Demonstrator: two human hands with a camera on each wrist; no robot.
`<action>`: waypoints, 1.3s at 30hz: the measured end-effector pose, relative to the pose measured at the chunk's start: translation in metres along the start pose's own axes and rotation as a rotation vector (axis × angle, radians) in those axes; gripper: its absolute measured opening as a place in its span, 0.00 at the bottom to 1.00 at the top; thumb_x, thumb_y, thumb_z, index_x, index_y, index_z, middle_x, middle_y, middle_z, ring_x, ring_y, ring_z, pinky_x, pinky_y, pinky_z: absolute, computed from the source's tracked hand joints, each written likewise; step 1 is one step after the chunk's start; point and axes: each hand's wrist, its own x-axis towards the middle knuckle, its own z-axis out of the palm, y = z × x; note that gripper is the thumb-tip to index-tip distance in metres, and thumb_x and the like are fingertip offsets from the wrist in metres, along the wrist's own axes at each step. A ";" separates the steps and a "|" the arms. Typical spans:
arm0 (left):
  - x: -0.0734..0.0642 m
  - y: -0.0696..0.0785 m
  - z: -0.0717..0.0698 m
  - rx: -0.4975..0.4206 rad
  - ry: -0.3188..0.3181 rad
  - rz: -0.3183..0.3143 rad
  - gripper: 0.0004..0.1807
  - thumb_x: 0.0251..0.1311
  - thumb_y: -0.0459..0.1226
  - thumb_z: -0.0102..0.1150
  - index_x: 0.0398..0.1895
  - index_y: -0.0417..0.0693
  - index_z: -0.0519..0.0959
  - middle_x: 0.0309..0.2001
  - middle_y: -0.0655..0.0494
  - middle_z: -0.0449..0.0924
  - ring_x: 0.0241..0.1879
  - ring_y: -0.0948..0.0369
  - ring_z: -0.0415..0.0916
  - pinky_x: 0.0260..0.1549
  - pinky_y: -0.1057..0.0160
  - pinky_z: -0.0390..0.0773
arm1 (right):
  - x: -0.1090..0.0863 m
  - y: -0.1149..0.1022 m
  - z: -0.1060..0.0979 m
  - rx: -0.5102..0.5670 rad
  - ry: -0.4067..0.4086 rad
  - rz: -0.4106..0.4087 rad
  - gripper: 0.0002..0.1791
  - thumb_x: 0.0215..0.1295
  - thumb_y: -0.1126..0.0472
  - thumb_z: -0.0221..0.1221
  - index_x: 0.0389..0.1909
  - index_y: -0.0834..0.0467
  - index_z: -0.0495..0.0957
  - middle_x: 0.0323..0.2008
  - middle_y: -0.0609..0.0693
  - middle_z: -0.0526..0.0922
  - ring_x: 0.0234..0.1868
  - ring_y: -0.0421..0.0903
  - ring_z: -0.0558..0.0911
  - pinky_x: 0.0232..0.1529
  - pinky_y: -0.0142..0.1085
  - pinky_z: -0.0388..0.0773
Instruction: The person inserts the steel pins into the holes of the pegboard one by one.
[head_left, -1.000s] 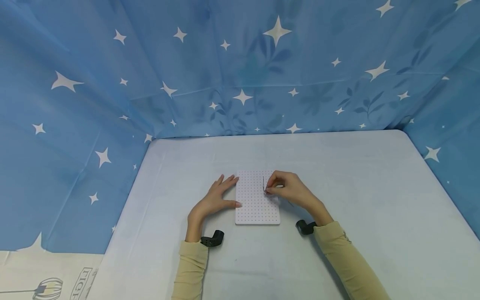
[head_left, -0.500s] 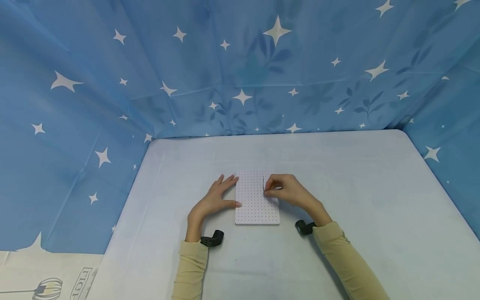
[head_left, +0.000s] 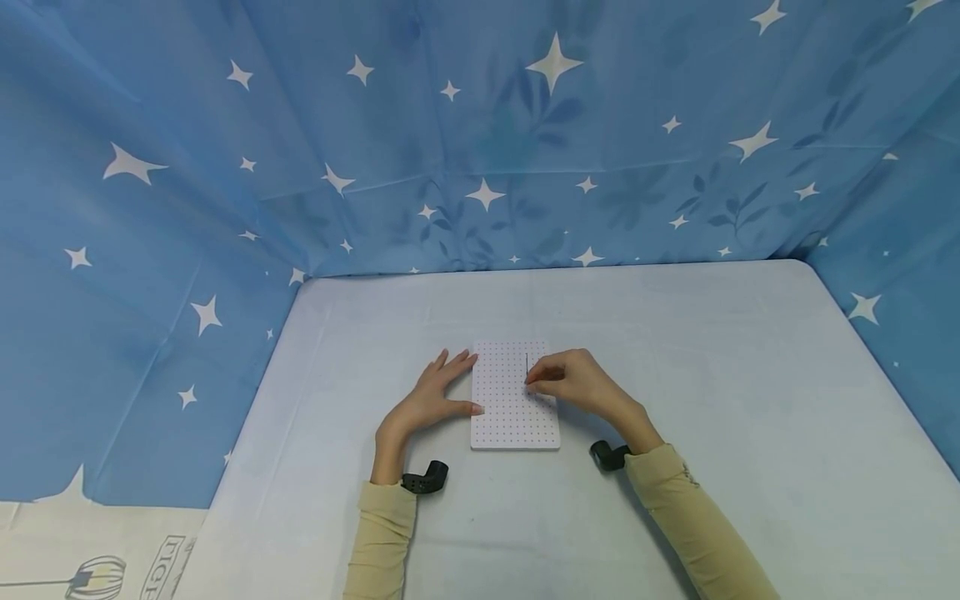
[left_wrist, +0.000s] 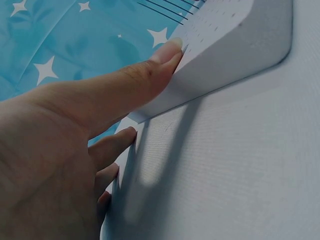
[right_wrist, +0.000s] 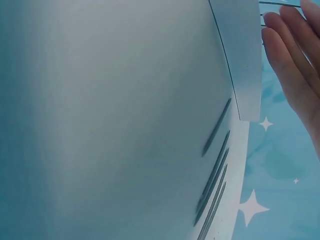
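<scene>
A white board [head_left: 504, 421] with rows of small holes lies on the table. My left hand [head_left: 423, 406] braces it from the left, fingers spread; in the left wrist view the thumb touches the top edge of the board [left_wrist: 235, 57]. Over the board's right half my right hand [head_left: 583, 385] pinches low on a thin dark pin [head_left: 527, 363] between thumb and index finger. Several thin pins [left_wrist: 161, 13] stick up from the board in the left wrist view. The right fingertips are partly cut off in the right wrist view, and the pinch is small in the head view.
In the right wrist view several dark slim rods [right_wrist: 213, 175] lie on the table beside the board; my right hand hides that spot in the head view. A white cloth covers the table [head_left: 712, 350]. Blue star-patterned curtains [head_left: 480, 125] enclose the back and sides.
My right hand has come slightly down toward the front and its fingertips have shifted a little left along the board. The left hand and the board have stayed still.
</scene>
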 end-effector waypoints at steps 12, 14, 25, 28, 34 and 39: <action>0.001 -0.001 0.002 -0.002 -0.007 0.005 0.50 0.58 0.52 0.73 0.82 0.56 0.58 0.83 0.56 0.49 0.84 0.50 0.29 0.79 0.35 0.35 | -0.002 0.004 -0.006 -0.020 -0.019 0.007 0.07 0.66 0.61 0.68 0.42 0.55 0.91 0.43 0.48 0.91 0.44 0.44 0.86 0.48 0.42 0.86; 0.000 -0.001 0.002 -0.001 -0.005 0.005 0.51 0.58 0.52 0.73 0.82 0.56 0.59 0.83 0.56 0.49 0.84 0.50 0.29 0.79 0.35 0.35 | -0.003 0.004 -0.007 -0.026 -0.013 0.014 0.07 0.66 0.61 0.68 0.42 0.55 0.91 0.44 0.48 0.91 0.44 0.44 0.87 0.48 0.42 0.86; 0.000 -0.002 0.002 0.003 0.004 0.024 0.51 0.57 0.52 0.73 0.82 0.54 0.59 0.83 0.54 0.50 0.84 0.47 0.30 0.78 0.34 0.36 | -0.007 0.008 -0.022 -0.043 -0.002 0.059 0.06 0.67 0.60 0.67 0.41 0.54 0.90 0.43 0.50 0.90 0.38 0.43 0.84 0.40 0.37 0.81; 0.000 -0.001 0.001 0.001 -0.002 0.020 0.51 0.57 0.52 0.73 0.82 0.54 0.59 0.83 0.55 0.50 0.84 0.49 0.29 0.79 0.36 0.35 | -0.008 0.009 -0.026 -0.029 -0.011 0.063 0.06 0.67 0.60 0.67 0.41 0.55 0.90 0.44 0.50 0.90 0.39 0.43 0.84 0.42 0.37 0.81; -0.001 -0.002 0.000 -0.002 -0.010 0.012 0.51 0.58 0.52 0.73 0.82 0.55 0.58 0.83 0.56 0.49 0.84 0.51 0.28 0.79 0.38 0.33 | -0.009 0.016 -0.033 0.017 -0.037 0.093 0.08 0.67 0.57 0.67 0.43 0.55 0.90 0.45 0.51 0.89 0.39 0.44 0.83 0.42 0.38 0.81; 0.000 -0.002 0.001 -0.012 -0.007 0.014 0.51 0.57 0.51 0.74 0.82 0.54 0.59 0.83 0.55 0.49 0.84 0.50 0.29 0.79 0.38 0.34 | -0.010 0.023 -0.038 0.031 -0.044 0.126 0.10 0.66 0.57 0.67 0.43 0.56 0.90 0.42 0.51 0.89 0.38 0.44 0.84 0.42 0.36 0.81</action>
